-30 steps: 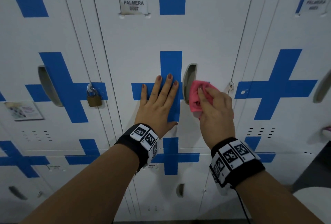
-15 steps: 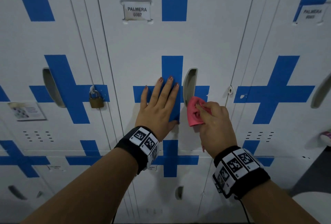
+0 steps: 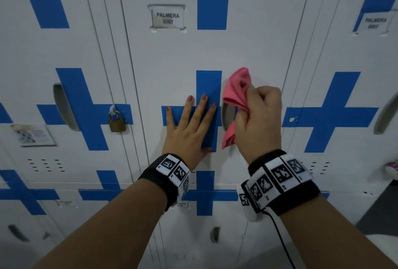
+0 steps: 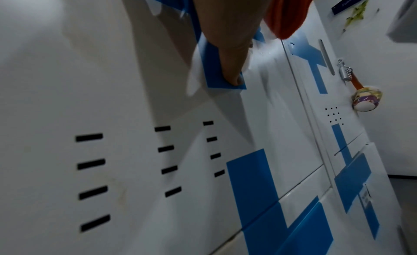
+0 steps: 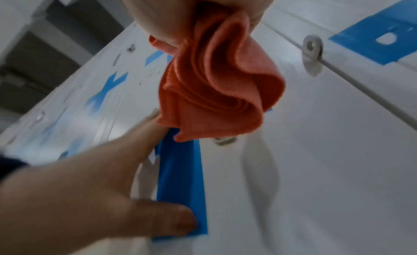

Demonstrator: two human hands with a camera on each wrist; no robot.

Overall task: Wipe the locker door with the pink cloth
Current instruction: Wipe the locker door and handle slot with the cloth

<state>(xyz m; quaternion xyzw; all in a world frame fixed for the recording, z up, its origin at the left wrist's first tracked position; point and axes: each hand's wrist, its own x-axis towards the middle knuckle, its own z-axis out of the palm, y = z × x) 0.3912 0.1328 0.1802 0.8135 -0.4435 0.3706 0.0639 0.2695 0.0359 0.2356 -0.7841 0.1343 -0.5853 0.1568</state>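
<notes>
The locker door [image 3: 215, 53] labelled PALMERA 0007 is braced by the left hand [image 3: 189, 126] — fingers straight, flat on the blue cross. The right hand [image 3: 258, 118] grips the bunched pink cloth [image 3: 235, 94] over the recessed handle [image 3: 228, 116] — flattening it would likely wipe more.

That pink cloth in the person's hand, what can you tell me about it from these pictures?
The pink cloth is a soft, finely ribbed fabric, bunched into loose folds rather than spread flat. The right hand grips it in curled fingers, with folds sticking out above and below the fist. It is held up in front of the recessed handle of the middle locker door; contact is unclear.
</notes>
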